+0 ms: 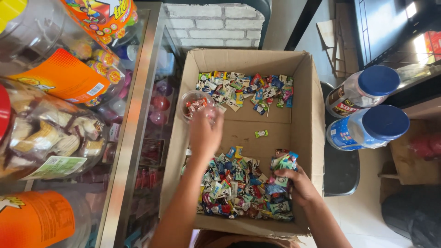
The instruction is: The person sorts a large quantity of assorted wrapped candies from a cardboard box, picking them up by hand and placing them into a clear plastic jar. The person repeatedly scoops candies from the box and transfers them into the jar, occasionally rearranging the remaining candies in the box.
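Note:
An open cardboard box (305, 115) sits below me with two heaps of small wrapped candies: one at the far end (245, 92) and a bigger one at the near end (239, 188). My left hand (205, 133) is over a small clear plastic cup (195, 103) with a few candies in it, at the box's left wall; the fingers look closed near the cup's rim. My right hand (298, 186) grips a bunch of candies (282, 163) at the right edge of the near heap. A single green candy (261, 133) lies on the bare box floor.
On the left stands a glass display counter (138, 138) topped with big clear snack jars with orange labels (59, 73). Right of the box, two plastic jars with blue lids (367, 128) lie on a dark stool (342, 172). A white brick wall is beyond the box.

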